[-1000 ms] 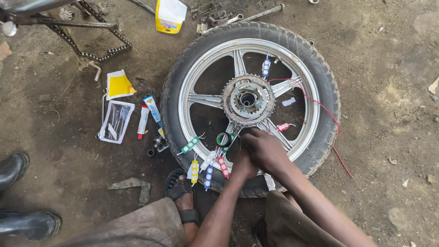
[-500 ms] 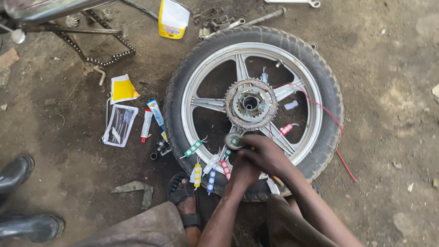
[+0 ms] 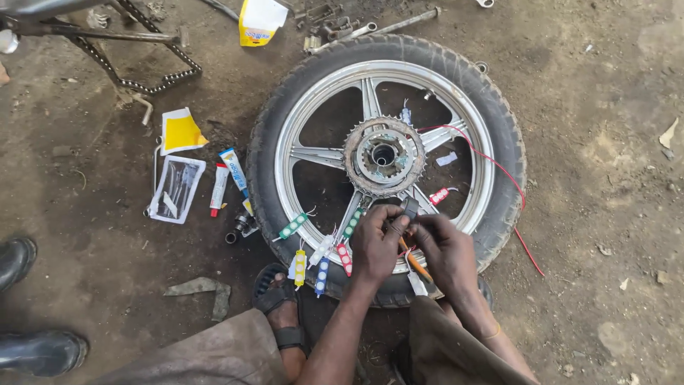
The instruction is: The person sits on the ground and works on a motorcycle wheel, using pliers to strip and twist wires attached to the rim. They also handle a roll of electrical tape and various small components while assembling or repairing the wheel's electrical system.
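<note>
While the motorcycle wheel (image 3: 388,160) lies flat on the dirt floor, both hands meet at its near rim: the left hand (image 3: 376,246) and right hand (image 3: 445,249) have their fingers pinching a small dark piece (image 3: 409,208) at a spoke. Several coloured light modules (image 3: 320,260) already hang along the rim with a red wire (image 3: 491,167); the far spokes look mostly bare. Glue tubes (image 3: 226,178) wait nearby.
</note>
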